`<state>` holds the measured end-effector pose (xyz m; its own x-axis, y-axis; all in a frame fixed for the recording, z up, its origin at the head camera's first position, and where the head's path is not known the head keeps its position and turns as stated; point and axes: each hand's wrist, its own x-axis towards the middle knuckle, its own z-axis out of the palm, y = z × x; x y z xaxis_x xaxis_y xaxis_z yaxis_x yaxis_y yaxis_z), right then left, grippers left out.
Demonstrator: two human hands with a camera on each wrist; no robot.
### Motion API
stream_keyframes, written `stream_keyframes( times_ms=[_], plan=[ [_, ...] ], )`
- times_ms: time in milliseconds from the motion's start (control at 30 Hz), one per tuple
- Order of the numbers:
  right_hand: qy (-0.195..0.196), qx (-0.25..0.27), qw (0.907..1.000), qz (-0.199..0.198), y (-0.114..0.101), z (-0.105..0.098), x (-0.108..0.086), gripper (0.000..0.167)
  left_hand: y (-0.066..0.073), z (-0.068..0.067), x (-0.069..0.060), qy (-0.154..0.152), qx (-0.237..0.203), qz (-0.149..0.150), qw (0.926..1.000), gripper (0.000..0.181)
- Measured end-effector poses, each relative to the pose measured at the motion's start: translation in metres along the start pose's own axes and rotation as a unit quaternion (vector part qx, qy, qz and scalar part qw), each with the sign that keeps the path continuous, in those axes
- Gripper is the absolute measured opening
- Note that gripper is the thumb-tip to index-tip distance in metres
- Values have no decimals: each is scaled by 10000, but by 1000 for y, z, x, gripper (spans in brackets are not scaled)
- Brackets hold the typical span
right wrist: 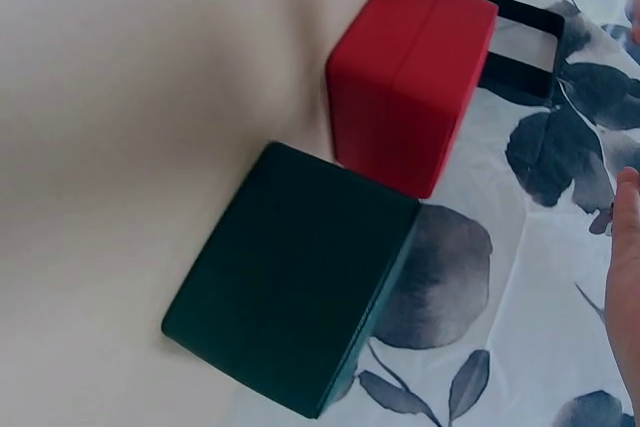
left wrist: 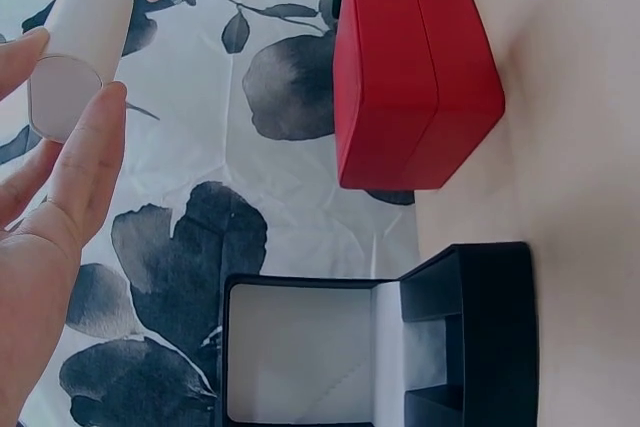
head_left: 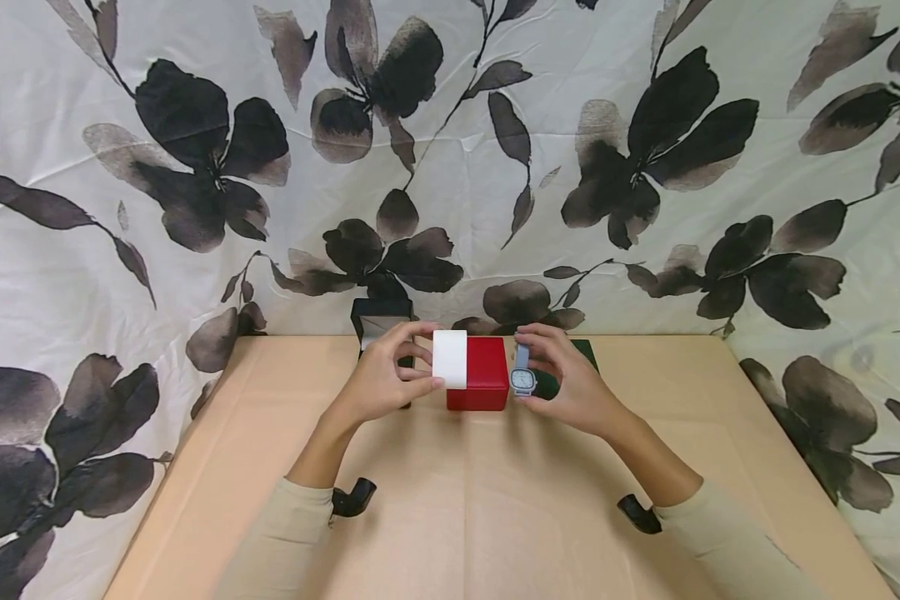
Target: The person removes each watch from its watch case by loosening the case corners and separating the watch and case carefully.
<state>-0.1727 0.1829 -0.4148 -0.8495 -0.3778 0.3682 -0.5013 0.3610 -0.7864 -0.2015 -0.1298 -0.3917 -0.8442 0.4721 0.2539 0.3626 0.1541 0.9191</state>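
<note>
My left hand [head_left: 378, 382] pinches a white cylindrical watch cushion [head_left: 449, 359] between thumb and fingers, raised in front of the red box. In the left wrist view the smooth cushion [left wrist: 88, 22] shows its flat rounded end. My right hand [head_left: 573, 385] holds a wristwatch [head_left: 523, 382] by its light blue strap, the pale square face turned toward me. The watch and the cushion are apart. Between the hands stands a closed red box [head_left: 489, 375]. Only part of the right hand's fingers [right wrist: 625, 237] shows in the right wrist view, and the watch is barely visible there.
An open black box [left wrist: 480, 337] with a pale lining stands left of the red box, partly behind my left hand. A closed dark green box [right wrist: 290, 277] stands on the right, behind my right hand. Floral cloth [head_left: 465, 167] hangs along the table's [head_left: 487, 508] back edge.
</note>
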Motion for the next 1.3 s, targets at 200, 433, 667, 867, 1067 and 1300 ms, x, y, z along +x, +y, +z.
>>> stream_keyframes(
  times_ms=[200,433,667,867,1067,1300],
  plan=[
    [-247,-272,9991,192,2,13,1,88,-3,-4,-2,42,32,36,10000,72],
    [-421,-270,9981,362,5,29,2,88,-6,-7,-6,74,69,49,9999,70],
    [-599,-239,9969,451,6,49,4,89,-7,-13,-10,195,77,-76,9998,70],
    [-884,-303,9940,577,9,66,4,90,-6,-18,-13,224,131,-72,9996,70],
    [-1172,-262,9907,641,10,83,4,89,-6,-23,-16,215,181,-90,9996,71],
    [-1328,-547,9889,381,14,100,-1,87,-6,-25,-18,228,108,-88,9996,71]
  ],
)
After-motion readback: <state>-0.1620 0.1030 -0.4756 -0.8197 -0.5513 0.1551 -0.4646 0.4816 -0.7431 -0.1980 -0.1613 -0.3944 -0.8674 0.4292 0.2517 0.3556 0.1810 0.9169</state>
